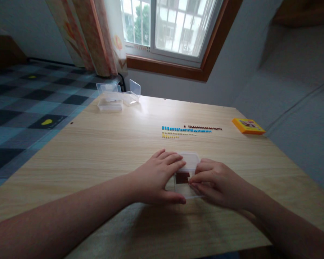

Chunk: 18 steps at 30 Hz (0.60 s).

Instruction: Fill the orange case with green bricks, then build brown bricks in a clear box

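A clear plastic box [189, 191] with its lid [189, 160] folded back lies on the table in front of me. Inside it is a block of dark brown small bricks [182, 177]. My left hand [159, 176] rests at the box's left side, fingers stretched over the lid edge and thumb apart along the near side. At the right end of the brown bricks, my right hand [216, 183] has thumb and fingertips pinched together. Whatever is between those fingertips is too small to make out.
Beyond the box, rows of tiny brown [205, 127], blue [182, 129] and yellow pieces [170, 136] lie on the wooden table [97, 154]. Open clear boxes [110, 104] stand at the back left. A yellow-orange box [248, 126] lies near the right edge.
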Each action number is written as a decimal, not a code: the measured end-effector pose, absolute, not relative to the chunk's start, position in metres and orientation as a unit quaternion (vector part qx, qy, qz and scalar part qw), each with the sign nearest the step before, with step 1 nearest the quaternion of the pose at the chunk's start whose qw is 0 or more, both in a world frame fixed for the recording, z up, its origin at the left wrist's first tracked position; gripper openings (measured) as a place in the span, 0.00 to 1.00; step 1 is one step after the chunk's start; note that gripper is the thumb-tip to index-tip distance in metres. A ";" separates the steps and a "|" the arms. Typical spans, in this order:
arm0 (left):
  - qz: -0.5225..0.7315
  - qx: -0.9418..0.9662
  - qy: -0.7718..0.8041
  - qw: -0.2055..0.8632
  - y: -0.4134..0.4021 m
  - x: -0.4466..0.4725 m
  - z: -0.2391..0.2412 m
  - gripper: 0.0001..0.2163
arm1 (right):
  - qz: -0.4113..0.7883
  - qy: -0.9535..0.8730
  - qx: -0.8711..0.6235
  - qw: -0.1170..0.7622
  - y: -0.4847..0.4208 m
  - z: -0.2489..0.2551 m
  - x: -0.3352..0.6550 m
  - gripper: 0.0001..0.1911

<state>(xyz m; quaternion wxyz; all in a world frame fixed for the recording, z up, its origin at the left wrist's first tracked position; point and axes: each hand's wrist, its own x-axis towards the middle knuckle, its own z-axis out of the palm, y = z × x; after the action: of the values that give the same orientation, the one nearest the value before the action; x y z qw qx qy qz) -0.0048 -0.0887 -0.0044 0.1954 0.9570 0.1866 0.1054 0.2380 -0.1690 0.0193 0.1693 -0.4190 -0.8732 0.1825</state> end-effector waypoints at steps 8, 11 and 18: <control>0.116 0.957 0.182 0.195 -0.088 -0.005 -0.007 0.42 | 0.183 -0.878 -0.414 0.153 -0.169 0.020 0.236 0.12; 0.117 0.957 0.182 0.194 -0.087 -0.005 -0.008 0.42 | 0.185 -0.878 -0.415 0.154 -0.170 0.021 0.235 0.13; 0.108 0.955 0.188 0.202 -0.090 -0.004 0.001 0.43 | 0.201 -0.872 -0.417 0.161 -0.170 0.024 0.235 0.13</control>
<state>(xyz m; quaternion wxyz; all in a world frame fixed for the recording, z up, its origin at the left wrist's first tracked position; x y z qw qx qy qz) -0.0042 -0.0901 0.0015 0.2019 0.9551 0.1883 0.1077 0.2351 -0.1695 0.0241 0.1607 -0.4172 -0.8715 0.2013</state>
